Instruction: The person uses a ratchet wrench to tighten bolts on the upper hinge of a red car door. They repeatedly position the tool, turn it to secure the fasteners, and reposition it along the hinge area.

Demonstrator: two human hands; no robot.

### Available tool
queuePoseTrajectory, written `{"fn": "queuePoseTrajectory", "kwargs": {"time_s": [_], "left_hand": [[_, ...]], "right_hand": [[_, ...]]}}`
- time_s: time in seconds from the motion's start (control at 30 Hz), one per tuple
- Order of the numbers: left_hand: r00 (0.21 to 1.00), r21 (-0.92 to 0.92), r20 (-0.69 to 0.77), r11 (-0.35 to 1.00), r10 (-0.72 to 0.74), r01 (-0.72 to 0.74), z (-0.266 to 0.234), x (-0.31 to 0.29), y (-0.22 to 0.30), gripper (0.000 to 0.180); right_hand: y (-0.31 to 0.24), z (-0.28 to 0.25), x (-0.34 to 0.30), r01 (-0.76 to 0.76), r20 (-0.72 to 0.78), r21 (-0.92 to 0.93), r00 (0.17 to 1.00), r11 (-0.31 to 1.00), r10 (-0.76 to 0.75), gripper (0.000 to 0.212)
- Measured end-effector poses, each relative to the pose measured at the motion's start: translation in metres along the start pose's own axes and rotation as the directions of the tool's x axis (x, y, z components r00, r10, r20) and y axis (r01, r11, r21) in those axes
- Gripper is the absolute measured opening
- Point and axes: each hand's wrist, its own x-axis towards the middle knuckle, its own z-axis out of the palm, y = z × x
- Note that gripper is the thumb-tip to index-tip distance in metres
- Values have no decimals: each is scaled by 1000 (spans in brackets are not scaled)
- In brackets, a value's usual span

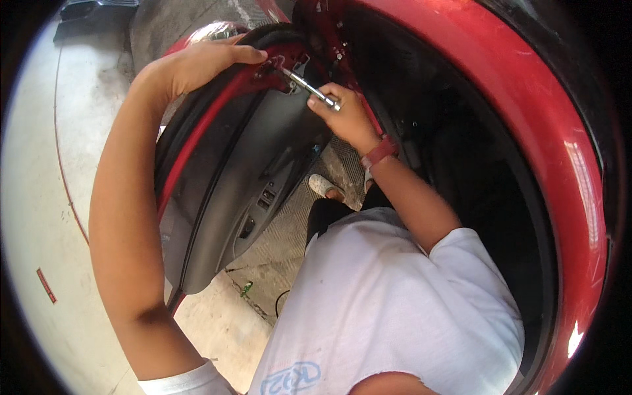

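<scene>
My right hand (345, 118) grips a wrench (306, 87) at the door (197, 137) towards 12 o'clock, seemingly mid-job, panel (247, 172) on; my left hand (201, 68), at 11, has a hold I can't tell.

This is looking like a car workshop. A red car (553, 105) is standing with its door (220, 217) open, and a metal tool (307, 85) is meeting the door's edge.

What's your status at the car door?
Right hand gripping chrome socket wrench. Left hand on open car door, near wrench's far end. Nothing visibly blocking wrench.
</scene>
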Motion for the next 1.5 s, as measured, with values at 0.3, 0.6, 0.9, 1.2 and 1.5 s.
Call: {"fn": "queuePoseTrajectory", "kwargs": {"time_s": [0.3, 0.6, 0.9, 1.2, 1.5], "left_hand": [[1000, 38, -16, 999, -2, 3, 0, 3, -2, 55], [977, 186, 5, 959, 215, -212, -5, 11, -17, 51], [1000, 53, 23, 999, 0, -1, 1, -5, 7, 48], [688, 508, 347, 489, 637, -709, -44, 49, -72, 60], [991, -95, 66, 988, -114, 120, 8, 4, 8, 49]], "right_hand": [[-8, 0, -2, 371, 11, -622, 885, 690, -466, 20], [-7, 10, -4, 153, -121, -406, 968, 901, -218, 27], [7, 0, 8, -289, 129, 342, 957, 894, 260, 40], [-3, -7, 16, -296, 133, 227, 953, 928, 272, 38], [2, -5, 24, -208, 86, 51, 975, 977, 203, 29]]}}
